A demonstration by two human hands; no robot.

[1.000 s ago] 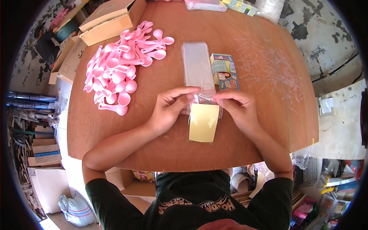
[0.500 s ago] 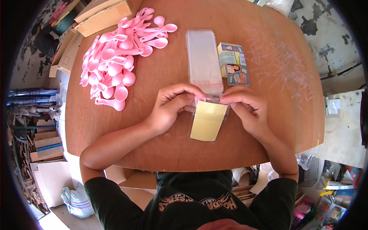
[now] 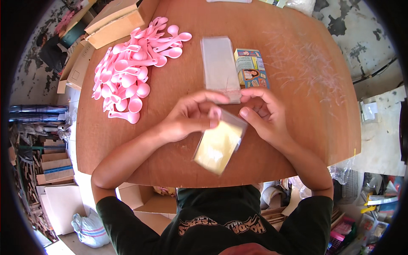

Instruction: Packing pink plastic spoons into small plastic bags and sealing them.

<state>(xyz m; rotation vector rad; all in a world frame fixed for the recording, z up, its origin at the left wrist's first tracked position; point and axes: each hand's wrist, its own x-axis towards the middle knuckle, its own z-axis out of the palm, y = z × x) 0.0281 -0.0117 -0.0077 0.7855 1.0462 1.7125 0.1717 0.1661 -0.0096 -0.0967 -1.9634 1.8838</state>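
Observation:
My left hand [image 3: 185, 114] is closed on the top edge of a small clear plastic bag [image 3: 241, 123] with a plain yellow card [image 3: 219, 142] inside. The bag hangs tilted, its lower end toward me, and is smeared by motion. A pink patch shows at my left fingertips; I cannot tell what it is. My right hand [image 3: 265, 112] is beside the bag's upper right corner, thumb and forefinger apart. Just beyond both hands lies a stack of clear plastic bags [image 3: 221, 63]. Right of that stands a stack of colourful printed cards [image 3: 251, 68].
A heap of pink measuring spoons [image 3: 127, 72] covers the table's far left. Thin clear plastic strips [image 3: 306, 72] lie scattered at the right. Cardboard boxes [image 3: 114, 27] stand at the back left. The brown table's [image 3: 178, 165] curved near edge is close to my body.
The bag with the yellow card has swung down and left in my left hand. My right hand has come off its upper edge, and its thumb and forefinger have parted.

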